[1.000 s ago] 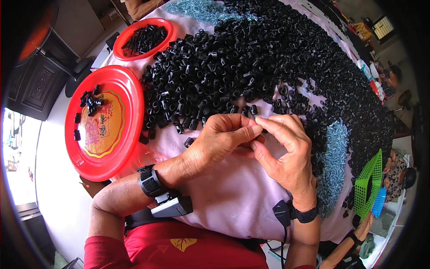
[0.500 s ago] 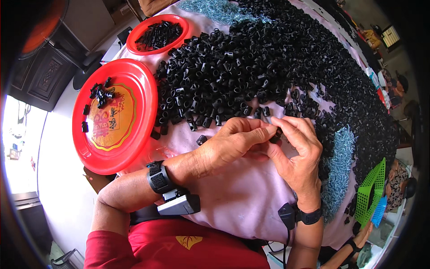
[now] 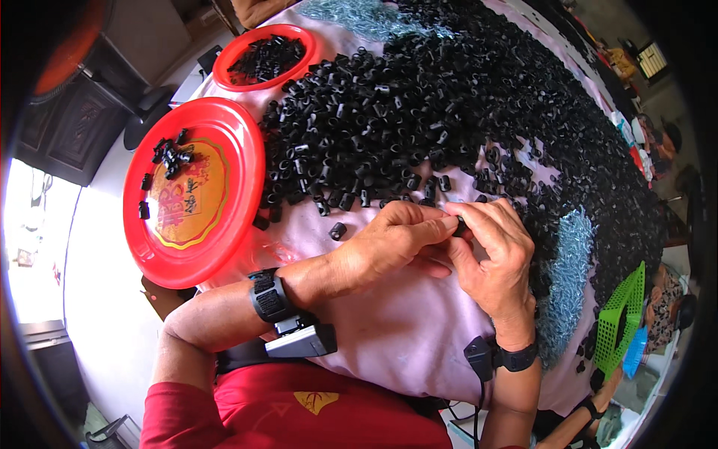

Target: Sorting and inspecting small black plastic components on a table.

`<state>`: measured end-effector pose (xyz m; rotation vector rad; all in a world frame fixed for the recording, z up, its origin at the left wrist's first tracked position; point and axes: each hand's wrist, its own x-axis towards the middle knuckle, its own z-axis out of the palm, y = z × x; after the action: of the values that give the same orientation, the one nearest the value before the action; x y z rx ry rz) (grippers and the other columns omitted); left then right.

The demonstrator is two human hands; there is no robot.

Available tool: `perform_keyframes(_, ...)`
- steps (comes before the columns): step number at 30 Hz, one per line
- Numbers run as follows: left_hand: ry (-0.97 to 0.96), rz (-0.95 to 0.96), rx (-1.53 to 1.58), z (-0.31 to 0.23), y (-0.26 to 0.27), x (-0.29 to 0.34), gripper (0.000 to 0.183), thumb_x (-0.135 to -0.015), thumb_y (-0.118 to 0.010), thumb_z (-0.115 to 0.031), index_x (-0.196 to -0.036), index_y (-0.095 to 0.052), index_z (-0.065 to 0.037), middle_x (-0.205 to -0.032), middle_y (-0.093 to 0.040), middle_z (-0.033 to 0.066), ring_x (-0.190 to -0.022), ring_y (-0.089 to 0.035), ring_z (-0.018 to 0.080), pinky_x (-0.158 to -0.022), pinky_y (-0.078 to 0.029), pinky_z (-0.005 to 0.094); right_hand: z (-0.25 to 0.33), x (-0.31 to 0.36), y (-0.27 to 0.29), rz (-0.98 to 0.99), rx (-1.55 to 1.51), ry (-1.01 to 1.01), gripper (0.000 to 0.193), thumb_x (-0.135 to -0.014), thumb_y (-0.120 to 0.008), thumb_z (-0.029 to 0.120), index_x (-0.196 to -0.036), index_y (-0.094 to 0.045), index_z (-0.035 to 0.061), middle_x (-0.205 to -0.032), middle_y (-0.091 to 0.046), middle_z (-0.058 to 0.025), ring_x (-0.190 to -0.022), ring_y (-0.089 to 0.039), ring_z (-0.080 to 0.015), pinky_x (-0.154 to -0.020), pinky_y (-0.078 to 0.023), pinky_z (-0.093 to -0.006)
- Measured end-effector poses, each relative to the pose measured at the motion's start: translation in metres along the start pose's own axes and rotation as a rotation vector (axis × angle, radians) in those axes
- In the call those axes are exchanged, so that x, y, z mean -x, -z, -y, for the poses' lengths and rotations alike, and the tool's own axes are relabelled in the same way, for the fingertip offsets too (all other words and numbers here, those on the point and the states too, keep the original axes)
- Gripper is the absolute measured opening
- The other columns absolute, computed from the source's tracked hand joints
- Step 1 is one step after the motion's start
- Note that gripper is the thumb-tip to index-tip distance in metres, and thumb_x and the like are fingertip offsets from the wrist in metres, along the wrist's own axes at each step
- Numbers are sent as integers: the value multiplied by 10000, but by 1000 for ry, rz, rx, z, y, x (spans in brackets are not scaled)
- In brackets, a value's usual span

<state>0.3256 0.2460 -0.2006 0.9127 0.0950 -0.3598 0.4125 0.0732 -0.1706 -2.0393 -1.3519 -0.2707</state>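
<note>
My left hand (image 3: 407, 236) and my right hand (image 3: 495, 258) meet over the pink cloth, fingertips together. Between them sits a small black plastic part (image 3: 459, 227), mostly covered by the fingers. The right thumb and index finger close around it; the left thumb and index finger pinch against its left side. Just beyond the hands spreads a large heap of black ring-shaped plastic parts (image 3: 359, 142). One loose black part (image 3: 338, 230) lies on the cloth near my left wrist.
Left stands a red plate (image 3: 243, 224) holding several black pieces; behind it, a red tray (image 3: 310, 56) of black pieces. Shiny bluish small pieces (image 3: 568, 288) lie right and at the far edge. A green basket (image 3: 622, 318) and another person's arm (image 3: 580, 423) are lower right.
Both hands stay together over the cloth with only small finger movements. The left lower fingers have shifted slightly, and the black part shows a little more between the fingertips.
</note>
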Motion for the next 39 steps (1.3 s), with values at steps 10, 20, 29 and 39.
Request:
perform_keyframes(10, -223, -202, 56, -13, -7, 20, 390, -1053, -532, -388, -1129, -665, -29, -1051, -723, 70, -932, -694, 159, -814, -551, 311, 9, 0, 19, 6, -85, -232, 426, -821, -793, 121, -1221, -679, 24, -953, -697, -91, -825, -640, -188, -648, -466, -301)
perform_keyframes(20, -642, -668, 706, -55, 67, 103, 487, -1052, -507, -436, -1204, -596, 18, -1007, -706, 114, -880, -699, 194, -725, -566, 259, 4, 2, 6, 195, -73, -184, 233, -838, -710, 46, -1061, -709, -20, -974, -706, -144, -891, -656, -313, -811, -526, -402)
perform_keyframes(29, -335, -377, -839, -41, 10, 55, 338, -1061, -535, -268, -1253, -641, -11, -1196, -679, 88, -1045, -657, 157, -826, -529, 281, -6, 1, 10, 137, 11, -15, 243, -839, -665, -12, -1078, -704, -10, -1030, -689, -139, -930, -641, -324, -837, -532, -396)
perform_keyframes(39, -622, -349, -1486, -16, -1, 0, 221, -898, -621, -39, -1109, -686, -24, -996, -644, 162, -814, -662, 361, -685, -534, 424, -20, 1, 44, 163, 39, -417, 133, -859, -670, 61, -963, -724, -2, -866, -710, -145, -774, -668, -311, -728, -528, -375)
